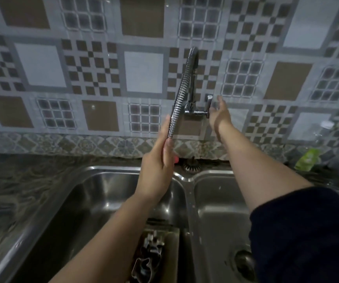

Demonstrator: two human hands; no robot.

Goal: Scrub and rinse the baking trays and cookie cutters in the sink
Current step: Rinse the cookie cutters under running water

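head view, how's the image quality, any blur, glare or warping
Head view: dim, flat light; wide-angle lens bows the tiled wall and counter edge; slight motion blur softens the right hand by the tap lever; small glints on the flexible faucet hose the left hand holds and on the sink walls; cookie cutters at the bottom are murky.

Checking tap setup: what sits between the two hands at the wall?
Head view: the faucet body and its lever handle lie between left hand and right hand.

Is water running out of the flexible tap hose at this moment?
No, the flexible tap hose shows no stream, and the right hand is only at the tap handle.
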